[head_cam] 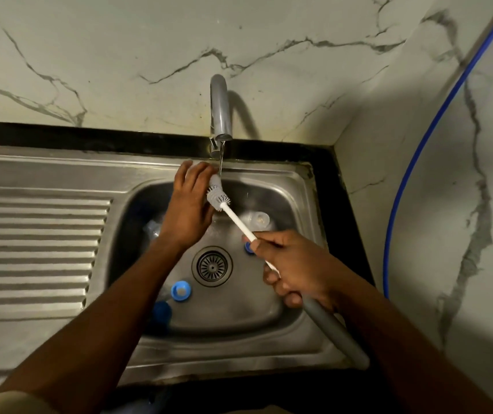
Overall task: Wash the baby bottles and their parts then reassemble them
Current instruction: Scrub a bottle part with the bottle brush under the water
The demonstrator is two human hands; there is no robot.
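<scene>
Right hand (293, 264) grips the white-handled grey bottle brush (233, 216); left hand (185, 210) lays straight fingers on its bristles under the chrome tap (219, 109) at 12 o'clock. A blue plastic bottle ring (180, 289) waits at 6 o'clock. Slow rotation should rinse evenly.

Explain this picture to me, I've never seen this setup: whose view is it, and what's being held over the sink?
No machine here: a camera worn on a person's head looks down at their two bare hands. The right hand grips the handle of a bottle brush. The left hand touches its bristle head under the running tap. In the steel sink lie bottle parts: a blue ring, a blue cap and a clear piece.
</scene>
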